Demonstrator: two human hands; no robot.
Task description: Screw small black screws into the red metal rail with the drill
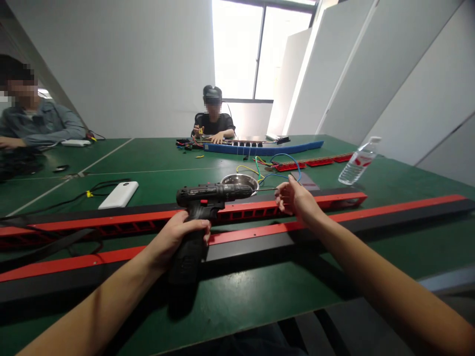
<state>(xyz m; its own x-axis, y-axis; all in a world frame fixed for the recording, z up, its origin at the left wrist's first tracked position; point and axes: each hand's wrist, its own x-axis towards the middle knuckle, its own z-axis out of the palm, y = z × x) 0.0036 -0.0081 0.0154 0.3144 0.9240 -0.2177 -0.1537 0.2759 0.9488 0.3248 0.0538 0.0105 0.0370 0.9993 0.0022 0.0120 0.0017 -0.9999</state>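
Note:
My left hand [177,236] grips the handle of a black cordless drill [208,198], held upright with its nose pointing right. A thin bit sticks out of the chuck toward my right hand [295,198], whose fingers pinch at the bit's tip; what they hold is too small to make out. Both hands hover over two long red-and-black rails [334,217] lying across the green table [260,291]. A round metal bowl [240,180] sits just behind the drill's nose.
A white power bank [119,194] with a black cable lies at the left. Coloured wires [272,165], short red strips [315,162] and a tilted water bottle [358,162] lie at the right. Two other people sit at the far side and left.

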